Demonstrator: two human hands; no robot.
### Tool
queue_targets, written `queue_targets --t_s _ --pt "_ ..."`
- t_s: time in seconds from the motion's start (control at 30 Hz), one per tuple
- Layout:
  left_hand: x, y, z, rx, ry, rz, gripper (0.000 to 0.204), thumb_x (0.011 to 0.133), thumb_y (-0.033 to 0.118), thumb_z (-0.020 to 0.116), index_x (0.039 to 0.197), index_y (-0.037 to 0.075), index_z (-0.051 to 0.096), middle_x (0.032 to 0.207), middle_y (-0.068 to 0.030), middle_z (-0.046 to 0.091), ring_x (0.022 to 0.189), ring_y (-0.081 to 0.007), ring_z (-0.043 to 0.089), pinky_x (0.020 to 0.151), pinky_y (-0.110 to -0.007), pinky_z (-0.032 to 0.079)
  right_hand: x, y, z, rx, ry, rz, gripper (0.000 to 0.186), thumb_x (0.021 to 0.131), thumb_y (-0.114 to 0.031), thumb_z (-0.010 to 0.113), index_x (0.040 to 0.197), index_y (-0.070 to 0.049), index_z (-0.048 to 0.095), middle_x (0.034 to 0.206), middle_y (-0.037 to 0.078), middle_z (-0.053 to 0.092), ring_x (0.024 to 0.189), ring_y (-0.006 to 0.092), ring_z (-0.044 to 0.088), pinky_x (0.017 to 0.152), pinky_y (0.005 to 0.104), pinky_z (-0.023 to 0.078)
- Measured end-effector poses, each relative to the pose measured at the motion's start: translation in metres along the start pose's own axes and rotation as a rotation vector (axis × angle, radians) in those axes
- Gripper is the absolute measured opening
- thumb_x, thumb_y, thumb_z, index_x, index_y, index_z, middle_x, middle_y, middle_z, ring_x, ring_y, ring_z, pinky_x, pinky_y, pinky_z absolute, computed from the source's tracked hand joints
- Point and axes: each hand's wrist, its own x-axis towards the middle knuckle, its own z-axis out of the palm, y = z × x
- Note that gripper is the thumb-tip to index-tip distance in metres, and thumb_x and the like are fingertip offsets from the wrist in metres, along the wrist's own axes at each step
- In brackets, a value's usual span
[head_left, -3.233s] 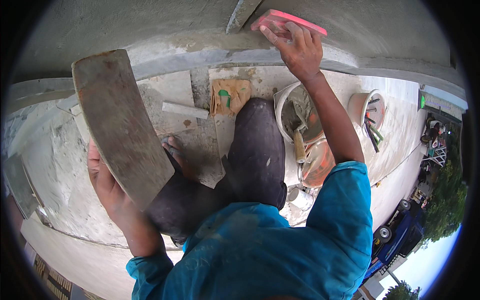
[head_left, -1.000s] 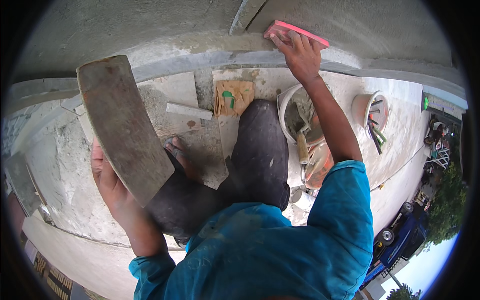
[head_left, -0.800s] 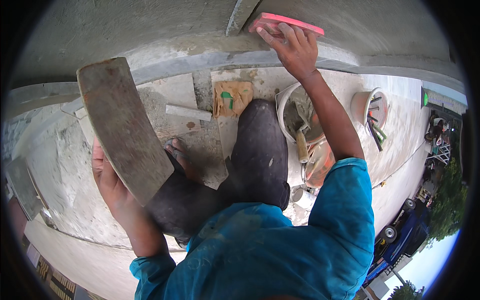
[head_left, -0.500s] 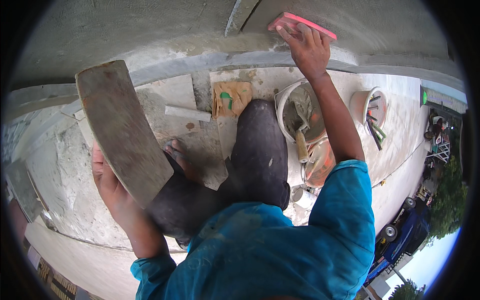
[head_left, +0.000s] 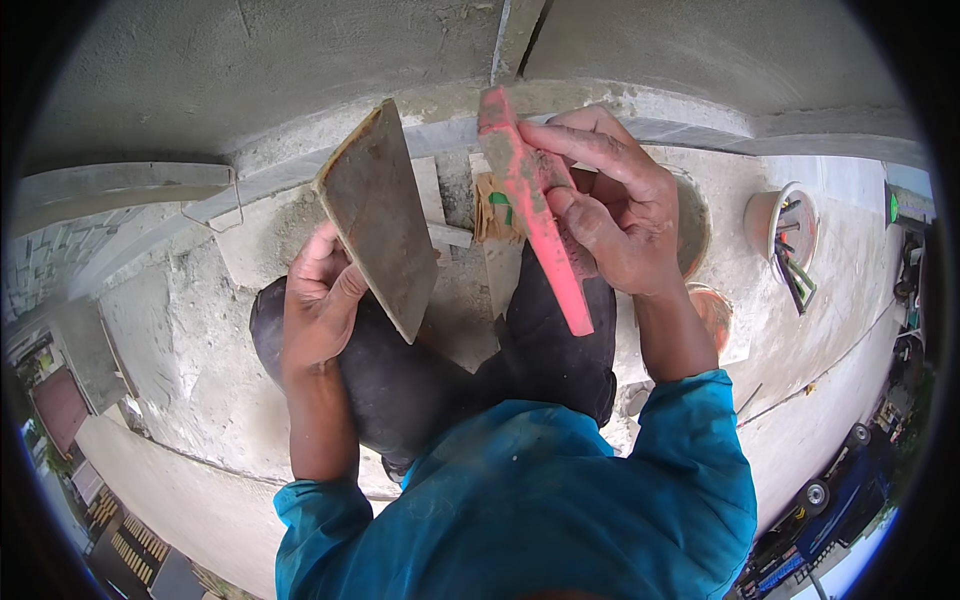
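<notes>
In my left hand [head_left: 320, 300], at centre-left, is a grey, dirty flat board [head_left: 375, 220], tilted on edge with its face to the right. My right hand [head_left: 615, 200], right of centre, grips a pink hand float [head_left: 550, 265], stood on end and smudged with grey mortar, a short gap from the board. Both are over my knees, in front of my blue shirt. The grey plastered wall [head_left: 290, 70] with its lower ledge runs across the top of the view.
A mortar bucket [head_left: 694, 215] is partly behind my right hand, with an orange container [head_left: 712, 315] below it. A white bucket [head_left: 755, 230] holding tools stands farther right. Torn brown paper [head_left: 490, 215] lies beyond my knees. A blue vehicle [head_left: 840, 490] shows at lower right.
My right hand has come down from the wall and turned the float upright. My left hand has moved rightward, tipping the board on edge. The view has shifted.
</notes>
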Motion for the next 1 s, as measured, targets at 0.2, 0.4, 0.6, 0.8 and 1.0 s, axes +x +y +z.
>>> queue_targets --t_s 0.2,0.4,0.6,0.8,1.0 --pt "0.017 -0.008 0.005 0.053 0.084 0.123 0.052 0.104 0.008 0.066 0.15 -0.005 0.046 0.141 -0.0143 0.063 0.125 -0.0227 0.063 0.108 -0.039 0.051 -0.002 0.019 0.034 -0.243 -0.187 -0.103 0.047 0.08 0.002 0.067 0.124 -0.01 0.079 0.109 0.008 0.062 0.093 0.0178 0.064 0.077 0.0295 0.053" --pt "0.006 -0.01 -0.025 -0.114 0.111 0.277 0.051 0.101 0.007 0.069 0.145 -0.005 0.048 0.14 -0.0155 0.063 0.127 -0.0253 0.063 0.109 -0.043 0.05 -0.031 0.048 0.0 -0.267 -0.418 0.165 0.047 0.076 0.001 0.069 0.12 -0.013 0.08 0.105 0.007 0.064 0.09 0.0184 0.063 0.078 0.03 0.053" --pt "-0.007 0.005 -0.018 0.024 0.211 0.073 0.059 0.101 0.011 0.07 0.152 -0.003 0.043 0.144 -0.0151 0.06 0.131 -0.0258 0.06 0.111 -0.043 0.048 0.016 0.066 -0.075 -1.033 0.156 -0.46 0.055 0.074 -0.003 0.074 0.126 -0.018 0.076 0.106 0.004 0.066 0.093 0.0209 0.063 0.082 0.0375 0.051" --pt "-0.006 0.004 -0.01 0.088 0.274 0.01 0.061 0.101 0.013 0.07 0.153 -0.003 0.042 0.142 -0.0142 0.061 0.13 -0.0259 0.061 0.11 -0.044 0.049 0.05 0.13 -0.109 -1.499 0.131 -0.764 0.059 0.078 -0.01 0.081 0.133 -0.028 0.073 0.11 -0.001 0.064 0.095 0.0211 0.061 0.086 0.0387 0.047" --pt "-0.011 0.007 -0.013 0.066 0.244 0.013 0.054 0.102 0.011 0.068 0.149 -0.006 0.047 0.143 -0.0135 0.06 0.13 -0.0215 0.059 0.112 -0.038 0.045 0.054 0.151 -0.102 -1.565 0.106 -0.77 0.056 0.079 -0.01 0.078 0.132 -0.03 0.074 0.109 -0.003 0.064 0.095 0.0197 0.062 0.086 0.0379 0.047"
